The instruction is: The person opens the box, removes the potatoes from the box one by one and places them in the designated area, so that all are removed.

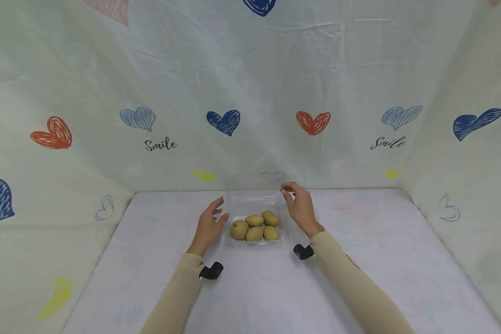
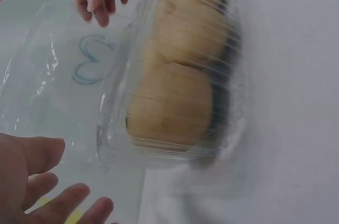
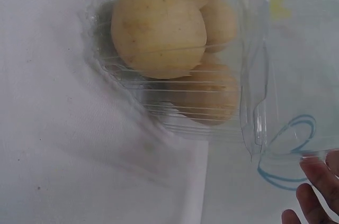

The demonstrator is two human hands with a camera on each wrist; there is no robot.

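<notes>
A clear plastic clamshell container (image 1: 254,243) sits on the table with several round yellowish potatoes (image 1: 254,234) in its base. Its transparent lid (image 1: 252,200) stands raised at the back, hinged to the base. My right hand (image 1: 300,206) has its thumb and forefinger at the lid's right edge and seems to pinch it; the right wrist view shows the fingertips (image 3: 312,171) there. To the left of the container, my left hand (image 1: 208,227) is held with its fingers spread and nothing in it. In the left wrist view the left fingers (image 2: 69,200) are apart from the plastic.
A white cloth covers the table (image 1: 250,292), whose back edge meets a hanging sheet (image 1: 267,153) printed with hearts and words. Similar sheets hang at both sides. Black camera mounts (image 1: 211,271) stick out from both wrists.
</notes>
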